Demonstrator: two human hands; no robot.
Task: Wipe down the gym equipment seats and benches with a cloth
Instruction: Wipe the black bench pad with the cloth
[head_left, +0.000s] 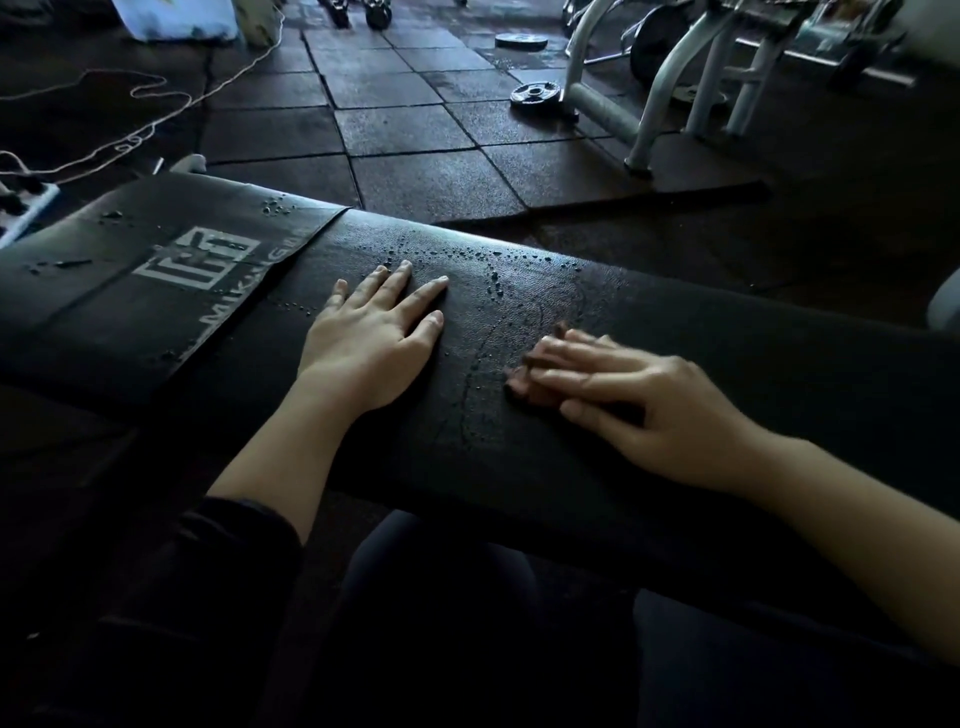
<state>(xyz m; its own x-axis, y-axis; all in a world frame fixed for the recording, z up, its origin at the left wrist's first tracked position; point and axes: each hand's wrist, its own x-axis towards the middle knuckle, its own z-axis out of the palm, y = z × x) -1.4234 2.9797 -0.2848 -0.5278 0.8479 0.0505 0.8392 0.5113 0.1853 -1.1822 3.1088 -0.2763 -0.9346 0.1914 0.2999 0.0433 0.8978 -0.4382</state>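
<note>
We see the left hand (371, 340) spread flat, fingers straight, on the black padded bench (519, 457), holding nothing. The right hand (639, 395) presses what seems to be a small dark cloth (524, 382) under straight fingers, though blur hides its edges. Water droplets (467, 260) bead beyond both hands. Weight plates (537, 93) lie on the floor (415, 130).

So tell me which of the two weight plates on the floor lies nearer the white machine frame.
The nearer weight plate, lying flat right against the white frame's foot. The other weight plate lies farther back on the tiles, apart from the frame.
</note>
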